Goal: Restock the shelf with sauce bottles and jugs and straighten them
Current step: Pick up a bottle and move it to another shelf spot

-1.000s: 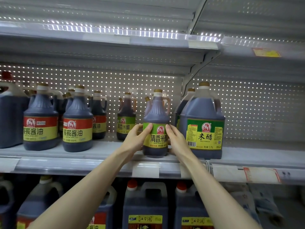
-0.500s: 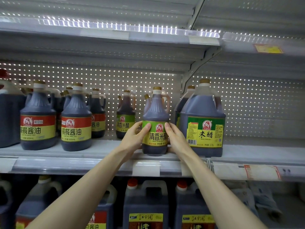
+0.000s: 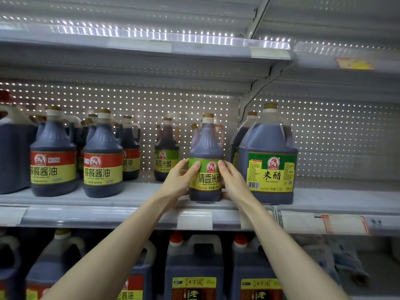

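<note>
Step in hand, by my judgement: straightening. The green-label bottle [image 3: 206, 146] stands at the front edge of the middle shelf [image 3: 134, 199], and both hands are on it, so I read this as facing and lining up rather than fetching new stock.

Hands: the left hand [image 3: 176, 182] and right hand [image 3: 233, 182] clasp the bottle from either side at label height. The fingers curl round its flanks and each thumb is laid on the front of the label. Neither hand is spread or free.

Position: the bottle is just beside the large rice vinegar jug [image 3: 268, 146] on its right. A second green-label bottle [image 3: 166, 148] stands to its left and further back on the shelf. Its base appears seated on the shelf, though I cannot confirm that its full weight is down.

Orientation: it is upright, long axis vertical, cap at the top. The label faces out over the front edge towards me, with its emblem a little right of centre. The handle points to the back right.

Next move, as I judge it: a slight turn about the vertical axis to square the label, without sliding the base over the front edge or knocking the jug. After that, release, then bring the rear bottle forward into line.
</note>
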A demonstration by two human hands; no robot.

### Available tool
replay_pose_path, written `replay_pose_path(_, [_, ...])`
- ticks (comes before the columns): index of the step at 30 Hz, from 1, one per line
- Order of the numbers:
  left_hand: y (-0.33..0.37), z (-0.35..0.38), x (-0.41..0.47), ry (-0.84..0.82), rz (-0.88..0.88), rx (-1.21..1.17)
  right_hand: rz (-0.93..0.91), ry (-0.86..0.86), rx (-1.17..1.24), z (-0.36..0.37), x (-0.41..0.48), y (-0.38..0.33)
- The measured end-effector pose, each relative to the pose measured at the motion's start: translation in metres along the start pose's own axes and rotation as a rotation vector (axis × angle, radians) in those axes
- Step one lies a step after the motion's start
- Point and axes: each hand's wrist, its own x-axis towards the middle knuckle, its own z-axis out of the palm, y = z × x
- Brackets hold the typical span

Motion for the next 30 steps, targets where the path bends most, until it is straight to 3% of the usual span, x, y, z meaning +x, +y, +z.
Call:
replay_pose_path(8, [0.004, -0.001, -0.003, 0.010, -0.031, -0.012, 0.013, 0.037, 0.055, 0.000, -0.005, -0.005])
replay_pose_path(14, [0.028, -0.010, -0.016, 0.051, 0.144, 0.144, -0.038, 0.108, 0.118, -0.009, -0.016, -0.036])
replay_pose_path(21, [0.042, -0.033, -0.063, 0.049, 0.230, 0.196, -0.149, 0.185, 0.068, 0.003, -0.067, -0.066])
replay_pose_path(30, [0.074, -0.086, -0.151, 0.112, 0.290, 0.269, -0.254, 0.061, 0.111, 0.050, -0.122, -0.104])
